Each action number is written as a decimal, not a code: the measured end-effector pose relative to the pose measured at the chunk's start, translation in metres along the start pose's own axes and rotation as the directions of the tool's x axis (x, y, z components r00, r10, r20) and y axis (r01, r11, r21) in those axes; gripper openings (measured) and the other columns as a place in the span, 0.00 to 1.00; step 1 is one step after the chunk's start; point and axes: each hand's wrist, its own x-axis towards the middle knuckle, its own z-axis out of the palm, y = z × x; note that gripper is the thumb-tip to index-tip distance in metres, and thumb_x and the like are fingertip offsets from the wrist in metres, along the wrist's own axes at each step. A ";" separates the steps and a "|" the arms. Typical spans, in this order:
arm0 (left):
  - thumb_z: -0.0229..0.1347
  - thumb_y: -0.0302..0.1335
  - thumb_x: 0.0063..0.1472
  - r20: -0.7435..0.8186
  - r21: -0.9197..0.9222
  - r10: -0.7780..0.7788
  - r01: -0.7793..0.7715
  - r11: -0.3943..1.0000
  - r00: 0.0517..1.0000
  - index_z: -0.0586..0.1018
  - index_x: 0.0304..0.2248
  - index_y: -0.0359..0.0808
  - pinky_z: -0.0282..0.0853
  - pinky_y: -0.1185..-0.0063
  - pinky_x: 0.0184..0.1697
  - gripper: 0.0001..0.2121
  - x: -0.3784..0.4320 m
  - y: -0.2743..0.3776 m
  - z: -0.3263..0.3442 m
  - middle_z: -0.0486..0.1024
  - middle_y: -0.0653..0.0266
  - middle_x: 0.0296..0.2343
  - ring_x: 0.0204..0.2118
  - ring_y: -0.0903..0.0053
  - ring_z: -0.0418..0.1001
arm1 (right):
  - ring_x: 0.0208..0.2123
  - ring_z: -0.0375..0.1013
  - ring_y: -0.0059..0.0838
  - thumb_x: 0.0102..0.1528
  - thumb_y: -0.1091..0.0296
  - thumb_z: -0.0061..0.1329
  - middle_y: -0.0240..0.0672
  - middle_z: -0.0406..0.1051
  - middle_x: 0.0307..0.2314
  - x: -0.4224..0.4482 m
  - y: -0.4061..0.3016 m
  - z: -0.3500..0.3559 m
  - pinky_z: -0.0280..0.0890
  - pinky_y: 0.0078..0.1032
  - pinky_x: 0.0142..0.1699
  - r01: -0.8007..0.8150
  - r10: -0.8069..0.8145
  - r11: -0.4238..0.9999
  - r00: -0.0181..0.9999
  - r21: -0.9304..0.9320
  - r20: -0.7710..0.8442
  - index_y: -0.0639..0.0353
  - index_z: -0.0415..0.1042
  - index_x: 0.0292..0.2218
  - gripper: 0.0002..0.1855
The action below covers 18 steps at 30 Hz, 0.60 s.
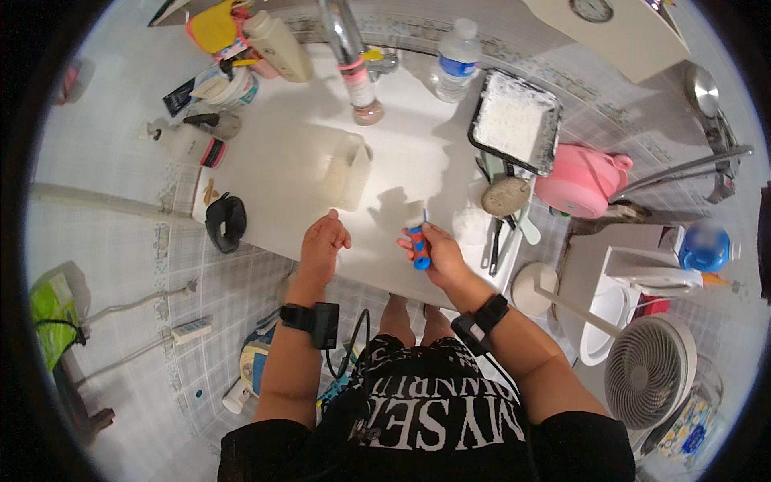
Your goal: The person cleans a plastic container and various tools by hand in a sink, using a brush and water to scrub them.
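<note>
My right hand (444,256) grips a short hand tool (419,250) by its blue and red handle. The tool's pale, flat head points away from me over the white countertop (271,175); whether it is a brush or a scraper is unclear. Just left of it, a translucent plastic container (349,175) lies on the counter, with some pale residue visible in it. At the container's near end is my left hand (327,241), index finger stretched towards the corner and the other fingers curled. I cannot tell whether that finger touches or holds the container.
A chrome faucet (346,42) rises at the back, beside a water bottle (456,63). Rightward are a black tray (515,123) coated white, an oval stone (505,197), several utensils (495,247) and a pink basin (581,181). A black strap (226,223) lies at the left edge.
</note>
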 end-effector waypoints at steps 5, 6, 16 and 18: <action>0.45 0.29 0.61 0.021 -0.167 0.010 -0.006 0.986 1.000 0.61 0.20 0.39 0.59 0.81 0.31 0.12 -0.008 -0.003 -0.006 0.58 0.71 0.17 0.23 0.80 0.60 | 0.34 0.71 0.36 0.56 0.75 0.34 0.49 0.67 0.35 0.053 0.002 -0.002 0.67 0.23 0.28 -0.061 0.068 0.997 0.989 0.055 -0.130 0.71 0.58 0.38 0.09; 0.45 0.29 0.60 0.028 -0.192 -0.006 0.011 0.981 1.000 0.62 0.21 0.39 0.60 0.81 0.32 0.11 -0.010 -0.004 -0.006 0.59 0.71 0.18 0.24 0.80 0.60 | 0.33 0.71 0.36 0.53 0.78 0.35 0.50 0.67 0.33 0.061 0.002 0.000 0.67 0.24 0.29 -0.049 0.059 0.996 0.987 0.073 -0.149 0.70 0.58 0.37 0.09; 0.53 0.24 0.56 0.103 -0.171 -0.034 0.051 0.984 0.994 0.72 0.29 0.34 0.64 0.80 0.38 0.03 -0.017 -0.009 -0.012 0.72 0.65 0.26 0.32 0.77 0.70 | 0.29 0.68 0.21 0.56 0.70 0.39 0.31 0.69 0.31 0.080 -0.001 -0.006 0.64 0.22 0.27 -0.001 -0.061 0.980 0.951 -0.199 -0.302 0.57 0.64 0.38 0.08; 0.53 0.25 0.56 0.057 -0.150 -0.050 0.059 0.987 0.997 0.73 0.29 0.34 0.65 0.79 0.40 0.03 -0.017 -0.010 -0.009 0.73 0.63 0.28 0.34 0.75 0.71 | 0.28 0.68 0.19 0.56 0.67 0.40 0.27 0.69 0.30 0.078 0.001 -0.010 0.61 0.20 0.28 0.004 -0.058 0.981 0.961 -0.195 -0.272 0.52 0.64 0.38 0.07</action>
